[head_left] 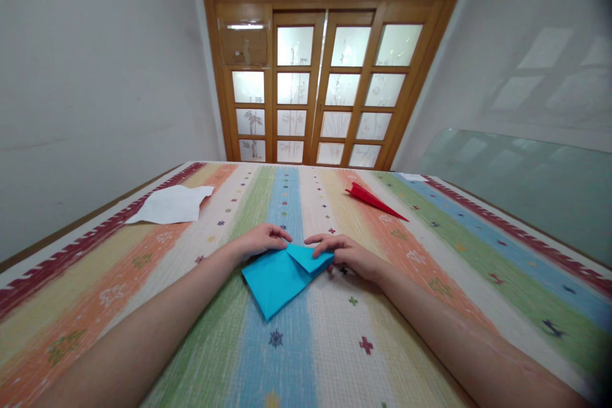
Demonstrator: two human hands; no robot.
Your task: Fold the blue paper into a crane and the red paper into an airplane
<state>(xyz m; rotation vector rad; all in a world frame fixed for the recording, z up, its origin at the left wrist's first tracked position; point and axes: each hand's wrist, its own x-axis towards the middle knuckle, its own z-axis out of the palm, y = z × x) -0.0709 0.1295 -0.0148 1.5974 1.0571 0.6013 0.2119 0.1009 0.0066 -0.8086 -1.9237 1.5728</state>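
Observation:
A sheet of bright blue paper (272, 284), partly folded, lies on the striped tablecloth in front of me. At its upper right a triangular flap (310, 259) is turned over the rest. My left hand (261, 240) grips the upper edge of the paper, thumb and fingers near the flap's left corner. My right hand (347, 255) pinches the flap's right end, with fingertips on top and the thumb side partly hidden. The lower left corner of the paper sticks out free toward me.
A red folded paper dart (373, 199) lies at the back right. A white torn sheet (167, 205) rests at the back left. The striped tablecloth (329, 357) covers the table. Wooden glazed doors (320, 95) stand beyond, and a glass panel (516, 185) is on the right.

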